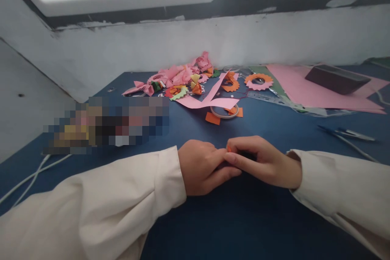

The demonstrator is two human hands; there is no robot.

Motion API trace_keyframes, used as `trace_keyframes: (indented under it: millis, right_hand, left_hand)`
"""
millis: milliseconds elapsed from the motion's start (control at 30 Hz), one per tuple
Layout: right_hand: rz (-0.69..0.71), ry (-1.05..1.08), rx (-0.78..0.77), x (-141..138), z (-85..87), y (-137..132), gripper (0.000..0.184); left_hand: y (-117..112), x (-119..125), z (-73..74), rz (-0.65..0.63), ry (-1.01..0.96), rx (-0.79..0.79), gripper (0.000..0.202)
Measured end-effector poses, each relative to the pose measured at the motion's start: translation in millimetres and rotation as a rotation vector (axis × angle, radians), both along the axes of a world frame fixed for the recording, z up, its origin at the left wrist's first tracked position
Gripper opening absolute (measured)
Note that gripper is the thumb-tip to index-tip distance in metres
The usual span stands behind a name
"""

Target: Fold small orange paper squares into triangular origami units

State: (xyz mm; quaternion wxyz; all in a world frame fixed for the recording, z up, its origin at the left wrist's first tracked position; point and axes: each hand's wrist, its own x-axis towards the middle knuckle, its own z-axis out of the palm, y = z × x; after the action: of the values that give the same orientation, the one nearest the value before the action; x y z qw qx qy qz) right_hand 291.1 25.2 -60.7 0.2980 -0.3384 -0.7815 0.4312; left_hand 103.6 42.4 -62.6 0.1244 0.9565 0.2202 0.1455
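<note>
My left hand [201,166] and my right hand [266,160] meet over the near part of the blue table, fingertips touching. Between them shows a tiny bit of orange paper [229,149], pinched by my right thumb and forefinger. My left fingers are closed against the same spot, and most of the piece is hidden by the fingers. Just beyond the hands lies a roll of tape [224,115] with orange paper pieces [212,118] beside it. Folded pink paper strips [195,102] rest behind the roll.
Crumpled pink paper [176,75] is heaped by the wall, near scalloped paper rings [258,82]. At right are pink sheets [292,85] under a dark box [336,78], a clear ruler [271,99] and a pen [356,134]. White cables [33,174] and a blurred patch occupy the left.
</note>
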Motion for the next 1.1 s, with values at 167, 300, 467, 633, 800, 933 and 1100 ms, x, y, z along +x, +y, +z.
trace_keyframes:
  millis: [167,300,467,633,800,933,1100]
  right_hand:
    - [0.029,0.024,-0.008,1,0.5,1,0.03]
    - [0.06,0.048,-0.024,1,2.0,2,0.028]
    - [0.101,0.091,-0.094,4,2.1,4,0.028]
    - [0.076,0.142,-0.119,4,0.8,3,0.027]
    - [-0.024,0.063,-0.074,3,-0.4,2,0.029]
    - [-0.102,0.047,-0.067,3,-0.6,6,0.032]
    - [-0.07,-0.007,-0.073,1,1.3,3,0.024]
  left_hand:
    - [2,-2,1.7,0.012,-0.042,-0.112,0.042]
    - [1,-3,0.8,0.01,-0.034,-0.124,0.042]
    - [-1,-2,3.5,0.011,-0.104,-0.236,0.033]
    - [1,3,11.6,0.209,-0.365,-0.72,0.019]
    - [7,7,12.4,0.308,-0.47,-0.883,0.019]
    - [11,8,9.2,0.41,-0.574,-0.94,0.019]
    - [14,9,7.9,0.467,-0.662,-1.001,0.013]
